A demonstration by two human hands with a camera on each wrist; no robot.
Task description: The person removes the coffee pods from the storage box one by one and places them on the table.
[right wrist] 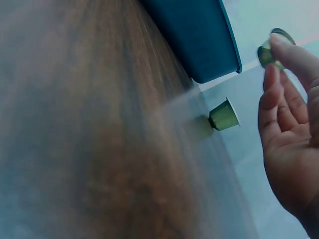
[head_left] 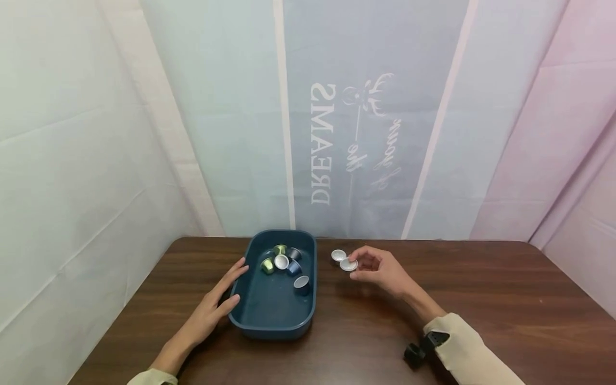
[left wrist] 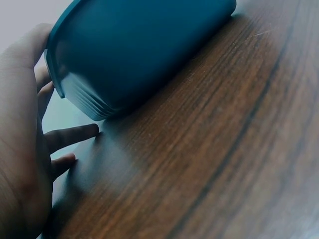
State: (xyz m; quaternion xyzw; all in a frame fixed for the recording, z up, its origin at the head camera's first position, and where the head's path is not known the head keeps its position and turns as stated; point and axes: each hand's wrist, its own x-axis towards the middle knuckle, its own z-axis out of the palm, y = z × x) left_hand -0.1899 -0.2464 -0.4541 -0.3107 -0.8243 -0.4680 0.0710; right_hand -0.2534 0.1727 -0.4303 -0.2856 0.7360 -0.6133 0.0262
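My right hand (head_left: 380,270) pinches a coffee capsule (head_left: 348,265) between thumb and fingers; its foil lid faces up. In the right wrist view this held capsule (right wrist: 265,54) has a green body and is off the table. A second green capsule (right wrist: 224,115) stands on the table close by, its silvery lid (head_left: 338,255) just left of the held one in the head view. My left hand (head_left: 207,315) rests with spread, fairly straight fingers against the left side of a dark blue plastic bin (head_left: 274,325). In the left wrist view its fingers touch the bin's rim (left wrist: 56,74).
Several capsules lie in the bin: green ones (head_left: 267,266), a blue one (head_left: 294,268), a dark one (head_left: 301,289) by the right wall and one with its lid (head_left: 281,261) up. The brown wooden table (head_left: 356,342) meets a printed curtain (head_left: 250,133) behind.
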